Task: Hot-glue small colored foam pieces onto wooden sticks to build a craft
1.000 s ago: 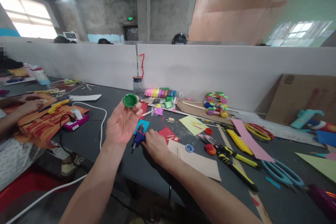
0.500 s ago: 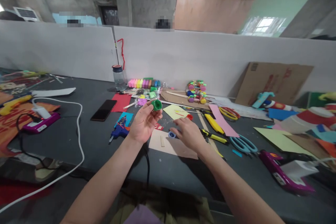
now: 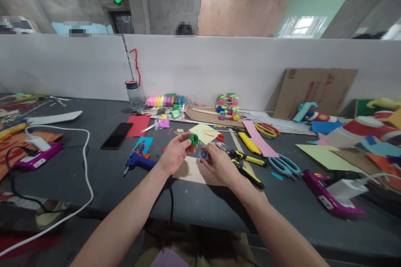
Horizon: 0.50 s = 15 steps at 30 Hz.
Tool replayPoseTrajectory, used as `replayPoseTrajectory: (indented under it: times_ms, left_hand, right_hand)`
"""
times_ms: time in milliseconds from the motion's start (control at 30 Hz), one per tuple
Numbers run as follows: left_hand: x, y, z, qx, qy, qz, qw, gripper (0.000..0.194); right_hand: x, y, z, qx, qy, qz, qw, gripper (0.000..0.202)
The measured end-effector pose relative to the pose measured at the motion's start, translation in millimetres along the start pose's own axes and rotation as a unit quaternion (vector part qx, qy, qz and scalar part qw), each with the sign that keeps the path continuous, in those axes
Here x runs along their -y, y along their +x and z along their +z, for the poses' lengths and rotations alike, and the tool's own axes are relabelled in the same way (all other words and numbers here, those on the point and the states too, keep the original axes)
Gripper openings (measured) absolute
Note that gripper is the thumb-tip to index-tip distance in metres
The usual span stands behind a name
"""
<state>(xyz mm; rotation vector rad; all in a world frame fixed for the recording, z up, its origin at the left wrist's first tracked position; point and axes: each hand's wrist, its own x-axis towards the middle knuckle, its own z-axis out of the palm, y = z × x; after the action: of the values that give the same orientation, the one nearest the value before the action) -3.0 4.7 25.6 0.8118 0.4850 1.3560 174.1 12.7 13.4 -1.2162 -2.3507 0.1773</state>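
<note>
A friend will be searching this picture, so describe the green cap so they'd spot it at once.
On the long dark table, find the two bare forearms at the bottom. The left hand holds the green cap above the table, its open end showing. Its colour sets it apart from the blue cap in the right hand and the red round piece lying beyond.
</note>
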Motion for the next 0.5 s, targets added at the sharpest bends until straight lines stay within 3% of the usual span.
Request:
replayPoseTrajectory:
  times_ms: [167, 500]
  left_hand:
    - [5, 1, 1.8, -0.013, 0.022, -0.018, 1.000, 0.029]
    - [14, 0, 3.3, 0.002, 0.021, -0.051, 0.998, 0.025]
  right_hand:
    - [-3, 1, -5, -0.080, 0.161, 0.016, 0.984, 0.027]
    - [-5, -1, 4, -0.111, 0.404, 0.079, 0.905, 0.034]
